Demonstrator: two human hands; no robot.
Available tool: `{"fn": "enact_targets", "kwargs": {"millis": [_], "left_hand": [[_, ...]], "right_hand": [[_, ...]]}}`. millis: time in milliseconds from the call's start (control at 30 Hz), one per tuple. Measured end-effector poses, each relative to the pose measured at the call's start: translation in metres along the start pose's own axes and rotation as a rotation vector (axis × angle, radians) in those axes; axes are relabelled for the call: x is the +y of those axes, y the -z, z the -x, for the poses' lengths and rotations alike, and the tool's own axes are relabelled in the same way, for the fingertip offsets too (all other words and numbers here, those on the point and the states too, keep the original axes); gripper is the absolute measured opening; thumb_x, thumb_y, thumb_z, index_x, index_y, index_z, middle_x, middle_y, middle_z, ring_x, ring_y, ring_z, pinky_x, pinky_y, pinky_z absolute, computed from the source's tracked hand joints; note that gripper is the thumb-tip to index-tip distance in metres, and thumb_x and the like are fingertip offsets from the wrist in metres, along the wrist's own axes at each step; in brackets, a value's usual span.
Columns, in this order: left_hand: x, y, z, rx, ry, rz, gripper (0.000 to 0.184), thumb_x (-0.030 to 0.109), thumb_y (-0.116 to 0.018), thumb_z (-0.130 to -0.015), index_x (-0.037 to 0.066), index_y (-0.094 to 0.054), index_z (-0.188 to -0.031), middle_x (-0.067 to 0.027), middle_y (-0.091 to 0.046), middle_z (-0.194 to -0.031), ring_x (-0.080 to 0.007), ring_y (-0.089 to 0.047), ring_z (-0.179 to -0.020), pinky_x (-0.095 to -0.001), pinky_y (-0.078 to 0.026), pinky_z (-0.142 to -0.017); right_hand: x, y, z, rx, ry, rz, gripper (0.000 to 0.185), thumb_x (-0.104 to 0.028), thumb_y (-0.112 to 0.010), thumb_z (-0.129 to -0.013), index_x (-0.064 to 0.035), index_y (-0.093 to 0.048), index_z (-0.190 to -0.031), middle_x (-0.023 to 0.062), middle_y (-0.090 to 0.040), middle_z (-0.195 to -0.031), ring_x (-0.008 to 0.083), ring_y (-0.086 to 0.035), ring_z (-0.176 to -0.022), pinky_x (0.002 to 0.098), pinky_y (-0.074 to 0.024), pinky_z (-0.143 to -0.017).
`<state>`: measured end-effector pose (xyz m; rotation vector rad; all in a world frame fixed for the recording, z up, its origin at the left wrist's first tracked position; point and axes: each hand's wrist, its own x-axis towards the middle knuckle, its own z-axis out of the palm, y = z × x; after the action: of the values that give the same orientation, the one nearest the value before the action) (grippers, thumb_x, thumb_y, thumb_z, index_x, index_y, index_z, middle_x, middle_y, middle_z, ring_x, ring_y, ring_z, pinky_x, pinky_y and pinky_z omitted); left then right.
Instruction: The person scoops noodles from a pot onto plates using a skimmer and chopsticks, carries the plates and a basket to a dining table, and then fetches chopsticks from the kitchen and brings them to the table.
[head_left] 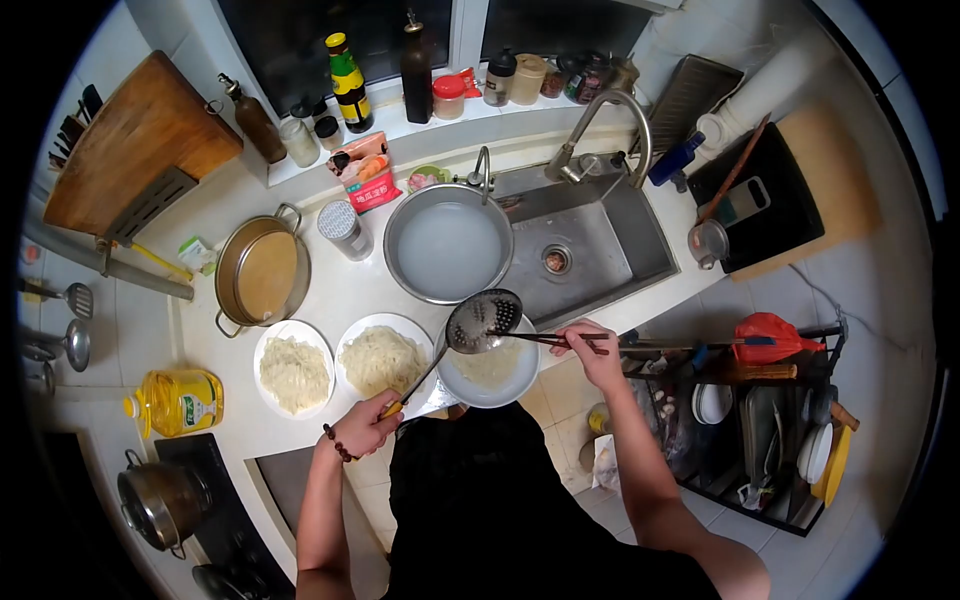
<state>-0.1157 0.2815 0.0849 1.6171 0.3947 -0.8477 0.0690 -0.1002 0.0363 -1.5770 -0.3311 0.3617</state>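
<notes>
My left hand [362,428] is closed round the handle of a slotted skimmer [470,325], whose perforated bowl hangs over the rim of a plate [470,397] of pale noodles [488,366]. In my right hand [590,356] is a pair of dark chopsticks [540,339], their tips at the skimmer's bowl. Whether the tips touch it, I cannot tell. Two more white plates with pale noodles, one on the left [295,369] and one in the middle [383,357], stand beside it. Behind the skimmer is a large metal basin [391,268] of cloudy water [450,245].
A steel sink [620,250] with a faucet [570,165] lies right of the basin. A pot of brownish liquid [263,275], a shaker canister [345,230] and an oil jug [180,403] stand to the left. Bottles and jars line the windowsill; a dish rack [760,430] is at lower right.
</notes>
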Motion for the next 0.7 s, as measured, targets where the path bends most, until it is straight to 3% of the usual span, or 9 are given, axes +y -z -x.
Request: {"fn": "enact_targets", "kwargs": {"millis": [167,267,333,433,700], "left_hand": [[0.002,0.003,0.001,0.018,-0.018,0.008,0.009,0.017,-0.054,-0.102,0.009,-0.049,-0.103,-0.0002,-0.046,-0.058,-0.0084,-0.042,-0.044,-0.0277,-0.034,-0.039],[0.001,0.008,0.002,0.017,-0.027,0.063,0.009,0.013,-0.054,-0.101,0.008,-0.047,-0.104,0.0016,-0.045,-0.061,-0.0078,-0.04,-0.042,-0.0266,-0.033,-0.037],[-0.003,0.013,0.002,0.038,-0.043,0.045,0.009,0.012,-0.054,-0.101,0.008,-0.046,-0.102,0.0017,-0.045,-0.06,-0.0076,-0.039,-0.041,-0.0261,-0.032,-0.037],[0.001,0.017,0.004,0.038,-0.028,0.042,0.009,0.017,-0.054,-0.102,0.009,-0.049,-0.102,0.0006,-0.045,-0.057,-0.0083,-0.041,-0.042,-0.027,-0.033,-0.038],[-0.003,0.022,0.003,0.055,-0.06,0.017,0.009,0.013,-0.054,-0.102,0.008,-0.047,-0.104,0.0021,-0.045,-0.06,-0.0069,-0.038,-0.039,-0.0258,-0.031,-0.036]], "right_hand": [[0.017,-0.005,0.015,-0.016,-0.034,-0.06,0.017,-0.004,-0.058,-0.098,0.01,-0.068,-0.097,0.0153,-0.067,-0.088,0.0217,-0.071,-0.076,0.0319,-0.0581,-0.07],[0.017,-0.002,0.02,-0.076,-0.12,0.085,0.018,-0.005,-0.058,-0.099,0.0105,-0.067,-0.097,0.0152,-0.067,-0.088,0.0221,-0.071,-0.079,0.0318,-0.0585,-0.072],[0.013,-0.008,0.021,0.056,-0.049,-0.063,0.019,-0.006,-0.058,-0.099,0.0104,-0.067,-0.097,0.0145,-0.067,-0.087,0.0222,-0.071,-0.078,0.0321,-0.0588,-0.073],[0.003,-0.021,0.012,0.119,0.037,-0.041,0.019,-0.008,-0.058,-0.099,0.01,-0.066,-0.098,0.0136,-0.067,-0.085,0.0223,-0.071,-0.077,0.0326,-0.0588,-0.074],[0.017,-0.013,0.015,0.0,-0.084,0.063,0.018,-0.006,-0.058,-0.099,0.0101,-0.066,-0.098,0.0142,-0.068,-0.086,0.0226,-0.071,-0.076,0.0343,-0.059,-0.071]]}}
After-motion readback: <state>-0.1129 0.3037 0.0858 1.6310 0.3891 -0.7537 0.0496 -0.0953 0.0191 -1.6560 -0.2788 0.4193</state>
